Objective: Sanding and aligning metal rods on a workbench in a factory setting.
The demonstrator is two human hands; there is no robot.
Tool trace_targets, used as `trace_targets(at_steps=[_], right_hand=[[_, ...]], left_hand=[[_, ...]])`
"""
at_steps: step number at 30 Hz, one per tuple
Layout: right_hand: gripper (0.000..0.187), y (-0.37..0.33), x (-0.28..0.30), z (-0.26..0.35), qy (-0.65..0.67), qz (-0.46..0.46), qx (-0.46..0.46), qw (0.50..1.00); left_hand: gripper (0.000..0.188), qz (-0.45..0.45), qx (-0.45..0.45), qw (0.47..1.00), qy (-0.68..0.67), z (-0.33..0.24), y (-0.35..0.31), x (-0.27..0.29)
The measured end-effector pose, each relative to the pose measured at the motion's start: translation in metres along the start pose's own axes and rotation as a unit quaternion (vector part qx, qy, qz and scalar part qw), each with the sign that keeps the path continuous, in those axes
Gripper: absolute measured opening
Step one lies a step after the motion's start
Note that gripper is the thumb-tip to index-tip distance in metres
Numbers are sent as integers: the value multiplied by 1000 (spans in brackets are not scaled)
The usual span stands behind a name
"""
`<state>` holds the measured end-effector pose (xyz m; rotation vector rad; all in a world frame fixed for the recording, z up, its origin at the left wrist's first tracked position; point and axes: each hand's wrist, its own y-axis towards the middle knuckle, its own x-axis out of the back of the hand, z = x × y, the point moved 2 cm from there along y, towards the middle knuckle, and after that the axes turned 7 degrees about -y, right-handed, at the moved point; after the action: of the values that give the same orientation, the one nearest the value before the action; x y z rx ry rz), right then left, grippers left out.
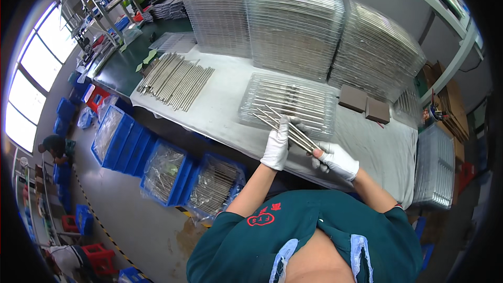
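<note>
A small bunch of thin silvery metal rods (293, 134) is held slantwise between my two white-gloved hands, in front of a clear plastic tray. My left hand (277, 147) wraps round the bunch at its middle. My right hand (336, 159) grips the lower right ends, with a bare thumb tip showing at the glove. Several similar rods lie side by side in the clear plastic tray (246, 106), just beyond my hands. To the left, a large spread of loose rods (178, 81) lies on the white-covered table (222, 94).
Tall stacks of clear trays (293, 29) line the table's back. Two brown blocks (353, 98) sit right of the open tray. Blue crates (181, 186) with bagged rods stand on the floor at left. More trays (435, 167) stand at the right edge. Other people (55, 147) are far left.
</note>
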<state>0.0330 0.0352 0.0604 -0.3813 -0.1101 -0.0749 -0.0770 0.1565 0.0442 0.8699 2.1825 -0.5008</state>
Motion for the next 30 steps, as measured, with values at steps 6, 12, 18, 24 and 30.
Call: trace_targets(at_steps=[6,12,18,24,30], right_hand=[[39,47,47,30,-388,-212,121,889],[37,80,59,51,-510,-200,80,833],[30,90,51,60,-583,-271,98,759],[26,98,58,57,-597,-262,127,747],[25,108,68,60,-588,-252,127,759]], left_hand=[[36,93,-41,975,195,26,5,33],[31,97,-47,964,244,26,2,34],[22,88,-27,973,214,32,4,35],[20,86,-23,973,212,34,5,37],[21,90,-21,973,212,34,5,36]])
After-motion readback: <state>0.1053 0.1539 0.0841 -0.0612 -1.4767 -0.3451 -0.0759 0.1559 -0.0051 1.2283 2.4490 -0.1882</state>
